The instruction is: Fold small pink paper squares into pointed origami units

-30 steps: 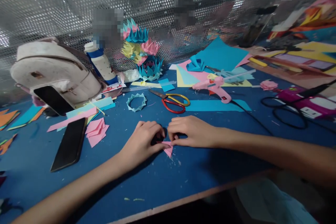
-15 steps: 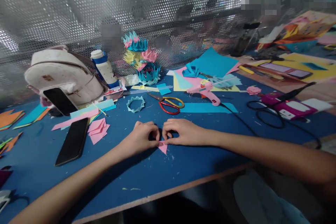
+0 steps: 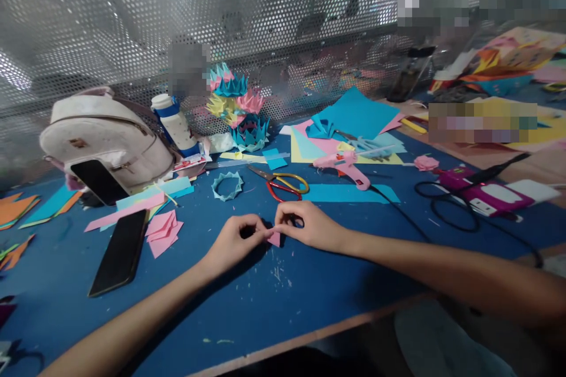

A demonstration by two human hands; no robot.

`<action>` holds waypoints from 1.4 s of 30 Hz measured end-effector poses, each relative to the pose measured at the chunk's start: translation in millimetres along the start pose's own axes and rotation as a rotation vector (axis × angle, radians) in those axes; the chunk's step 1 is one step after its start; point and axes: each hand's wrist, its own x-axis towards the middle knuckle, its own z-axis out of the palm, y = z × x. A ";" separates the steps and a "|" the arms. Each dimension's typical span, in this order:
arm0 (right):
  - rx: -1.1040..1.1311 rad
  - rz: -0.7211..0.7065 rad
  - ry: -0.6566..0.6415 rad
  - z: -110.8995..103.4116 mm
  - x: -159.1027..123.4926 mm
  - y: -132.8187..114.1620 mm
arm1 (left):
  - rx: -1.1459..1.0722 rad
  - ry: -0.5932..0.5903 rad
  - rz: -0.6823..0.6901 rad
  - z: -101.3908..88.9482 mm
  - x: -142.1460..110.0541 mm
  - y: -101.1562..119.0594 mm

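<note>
Between my two hands is a small folded piece of pink paper (image 3: 275, 239), its point hanging toward me. My left hand (image 3: 239, 240) pinches its left side between thumb and fingers. On its right side my right hand (image 3: 309, 225) pinches it too, the fingertips of both hands almost meeting. Just beyond my hands lie scissors (image 3: 285, 184) with one red and one yellow handle. A ring of folded light-blue paper (image 3: 227, 186) rests left of the scissors. Several pink paper squares (image 3: 163, 231) lie left of my left hand.
A pink glue gun (image 3: 342, 166) with a black cord lies behind a blue strip (image 3: 354, 192). Left are a phone (image 3: 119, 253), a white backpack (image 3: 101, 135) and a bottle (image 3: 175, 123). A folded-paper stack (image 3: 241, 109) stands by the perforated metal panel (image 3: 274, 6). A purple power strip (image 3: 481, 188) lies right.
Both hands stay pinched on the pink paper, which is now raised and turned, with less of its point showing. The whole view has shifted slightly, so the table things appear lower.
</note>
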 end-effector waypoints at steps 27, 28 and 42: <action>0.159 0.009 -0.147 14.8 2.0 9.4 | -0.228 0.157 -0.025 2.9 -8.0 -12.6; 0.169 0.014 -0.143 14.7 2.1 9.3 | -0.230 0.148 -0.023 2.9 -8.1 -12.5; 0.294 0.062 -0.180 14.5 3.9 7.1 | -0.266 0.061 0.073 4.8 -6.3 -9.3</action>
